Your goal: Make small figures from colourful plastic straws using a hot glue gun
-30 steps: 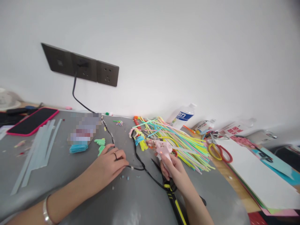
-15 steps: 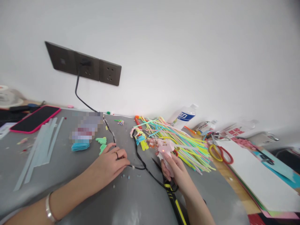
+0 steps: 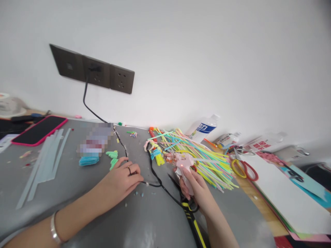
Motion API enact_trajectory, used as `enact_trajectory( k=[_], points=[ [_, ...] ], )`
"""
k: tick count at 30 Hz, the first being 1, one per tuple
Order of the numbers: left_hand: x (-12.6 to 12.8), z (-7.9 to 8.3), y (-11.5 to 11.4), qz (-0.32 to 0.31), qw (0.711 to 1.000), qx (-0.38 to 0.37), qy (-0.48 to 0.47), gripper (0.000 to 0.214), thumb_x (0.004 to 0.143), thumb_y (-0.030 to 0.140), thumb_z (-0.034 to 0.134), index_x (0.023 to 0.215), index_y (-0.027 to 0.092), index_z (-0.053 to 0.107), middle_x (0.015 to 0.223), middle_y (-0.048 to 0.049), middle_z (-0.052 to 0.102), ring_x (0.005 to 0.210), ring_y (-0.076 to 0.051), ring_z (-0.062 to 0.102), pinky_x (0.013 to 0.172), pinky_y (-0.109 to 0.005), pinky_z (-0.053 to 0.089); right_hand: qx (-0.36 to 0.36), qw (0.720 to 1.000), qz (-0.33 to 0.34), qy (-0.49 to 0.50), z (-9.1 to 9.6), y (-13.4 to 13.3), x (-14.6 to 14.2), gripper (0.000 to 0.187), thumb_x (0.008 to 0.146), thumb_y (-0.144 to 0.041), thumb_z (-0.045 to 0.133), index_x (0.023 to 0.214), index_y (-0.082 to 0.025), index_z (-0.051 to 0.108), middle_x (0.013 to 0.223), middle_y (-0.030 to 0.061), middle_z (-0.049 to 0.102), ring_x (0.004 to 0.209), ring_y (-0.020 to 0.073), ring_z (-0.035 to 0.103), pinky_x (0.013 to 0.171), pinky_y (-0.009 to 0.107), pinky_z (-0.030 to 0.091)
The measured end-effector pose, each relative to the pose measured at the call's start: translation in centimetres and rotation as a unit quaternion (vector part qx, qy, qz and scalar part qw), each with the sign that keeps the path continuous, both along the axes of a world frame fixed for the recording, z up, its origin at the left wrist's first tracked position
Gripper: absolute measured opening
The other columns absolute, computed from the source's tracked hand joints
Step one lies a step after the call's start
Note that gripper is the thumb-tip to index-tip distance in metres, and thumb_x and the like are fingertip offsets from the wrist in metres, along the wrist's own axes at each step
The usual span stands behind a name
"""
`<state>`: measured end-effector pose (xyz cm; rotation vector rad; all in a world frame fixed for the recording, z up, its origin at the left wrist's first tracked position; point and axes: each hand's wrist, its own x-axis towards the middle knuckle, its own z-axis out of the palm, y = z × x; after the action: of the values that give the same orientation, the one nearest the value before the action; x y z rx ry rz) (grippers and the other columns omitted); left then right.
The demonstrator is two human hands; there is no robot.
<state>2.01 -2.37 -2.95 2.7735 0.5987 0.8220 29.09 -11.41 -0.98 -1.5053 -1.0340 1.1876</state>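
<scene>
My right hand (image 3: pixel 195 186) is wrapped round a pink hot glue gun (image 3: pixel 184 161) with a small lit red light. A translucent glue stick (image 3: pixel 208 160) juts from its back end, and its nozzle points left, against the colourful clutter behind. The black cord (image 3: pixel 151 185) runs under my left hand (image 3: pixel 121 181), whose bent fingers are closed over it on the grey mat (image 3: pixel 103 224). That hand wears a dark ring, with a silver bracelet at the wrist. Below the glue gun lie black-and-yellow pliers (image 3: pixel 192 220), their jaws partly beside my right hand.
Pipe cleaners (image 3: pixel 207 165) are heaped behind the glue gun. Spare glue sticks (image 3: pixel 46 165) and a pink-cased phone (image 3: pixel 40 130) lie left. Scissors (image 3: pixel 244 168), white paper (image 3: pixel 287 193) and a bottle (image 3: pixel 205 128) are at right. The cord rises to a wall socket (image 3: pixel 95 72).
The glue gun in my right hand has shifted very slightly to the right. My left hand stays in place on the cord.
</scene>
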Motion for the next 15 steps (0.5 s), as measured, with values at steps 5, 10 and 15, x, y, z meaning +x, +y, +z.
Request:
enact_trajectory(
  k=[5,10,15],
  points=[
    [0.0,0.2,-0.1,0.001,1.0,-0.019,0.004,0.021,0.094,0.012,0.05,0.093,0.023,0.067,0.09,0.0003,0.063,0.079,-0.015,0.06,0.1,-0.041,0.029,0.017,1.0,0.002,-0.01,0.2,-0.2,-0.1,0.048,0.09,-0.063,0.052,0.087,-0.015,0.058,0.048,-0.0066,0.044,0.036,0.0061,0.036,0.039,0.022,0.023],
    [-0.2,1.0,0.4,0.026,0.998,-0.054,-0.004,0.018,0.094,0.017,0.051,0.099,0.024,0.067,0.093,-0.0001,0.067,0.083,-0.015,0.063,0.099,-0.041,0.031,0.03,0.999,0.015,-0.015,0.3,-0.1,-0.2,0.046,0.091,-0.062,0.051,0.09,-0.015,0.056,0.049,-0.0069,0.045,0.036,0.0059,0.037,0.039,0.021,0.024],
    [0.7,2.4,2.3,0.069,0.994,-0.083,0.006,0.018,0.092,0.017,0.054,0.102,0.025,0.066,0.102,-0.0013,0.07,0.089,-0.018,0.066,0.088,-0.036,0.04,0.031,0.999,0.022,0.013,-0.1,-0.1,0.2,0.047,0.092,-0.06,0.052,0.097,-0.014,0.057,0.05,-0.0077,0.043,0.036,0.0053,0.034,0.039,0.021,0.022]
  ],
)
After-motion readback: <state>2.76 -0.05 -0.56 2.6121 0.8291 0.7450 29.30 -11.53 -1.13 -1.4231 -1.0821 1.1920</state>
